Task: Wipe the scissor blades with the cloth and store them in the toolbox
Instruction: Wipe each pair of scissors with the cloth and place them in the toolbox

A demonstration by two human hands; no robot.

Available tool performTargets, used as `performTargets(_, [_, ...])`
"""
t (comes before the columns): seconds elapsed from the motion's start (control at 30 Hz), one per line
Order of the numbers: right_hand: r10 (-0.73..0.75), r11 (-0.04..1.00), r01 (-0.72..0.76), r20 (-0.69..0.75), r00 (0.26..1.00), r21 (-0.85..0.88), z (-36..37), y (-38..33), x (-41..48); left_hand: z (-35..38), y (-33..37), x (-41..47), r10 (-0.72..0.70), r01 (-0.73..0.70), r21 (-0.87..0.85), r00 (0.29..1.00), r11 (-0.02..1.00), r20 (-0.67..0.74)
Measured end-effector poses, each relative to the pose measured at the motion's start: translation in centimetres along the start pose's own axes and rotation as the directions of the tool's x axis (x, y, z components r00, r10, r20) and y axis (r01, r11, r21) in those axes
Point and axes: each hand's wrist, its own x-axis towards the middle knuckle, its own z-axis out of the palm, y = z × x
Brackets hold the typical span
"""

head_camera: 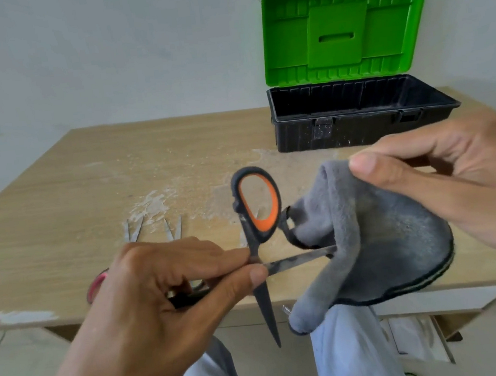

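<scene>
Nearest, below the fingers of both hands, pale trousers (346, 353) show at the lower edge. The left hand (159, 290) grips the scissors (258, 205), thumb and forefinger pinching them at the pivot where the 2 blades cross. The scissors are spread open: 1 dark blade points down from those fingers (235, 254) toward the trousers, and the other runs out to the right of them, its tip buried in the cloth (385, 240). The orange-lined black handle loop stands just above the left fingers, and the second loop is partly hidden behind the cloth.

The right hand (463, 191) pinches the grey cloth at its top fold. The cloth hangs below those fingers, draped over the outstretched blade.

On the tabletop (57, 209), a pink handle (97, 285) shows just left of the left hand. 2 pairs of bare metal blades (135, 228) lie just beyond its knuckles, amid white dust.

Well beyond the right fingers, the toolbox (357, 126) stands at the tabletop's back right. Its green lid (343, 31) is raised upright before the wall, leaving the black tray open.
</scene>
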Motion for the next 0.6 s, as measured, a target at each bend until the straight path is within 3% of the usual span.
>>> performTargets(0.2, [0.037, 0.998, -0.042, 0.108, 0.993, 0.037, 2.2, -0.1, 1.0, 0.8, -0.1, 0.5, -0.070, 0.071, -0.168, 0.997, 0.983, 0.008])
performTargets(0.43, [0.000, 1.000, 0.001, 0.124, 0.992, -0.011, 0.7, -0.2, 0.7, -0.3, -0.8, -0.3, -0.095, 0.095, 0.038, 0.995, 0.995, 0.006])
performTargets(0.6, [-0.065, 0.985, 0.091, 0.173, 0.983, -0.147, 0.4, -1.5, 1.0, 0.4, -0.2, 0.5, -0.097, 0.097, -0.042, 0.995, 0.994, 0.018])
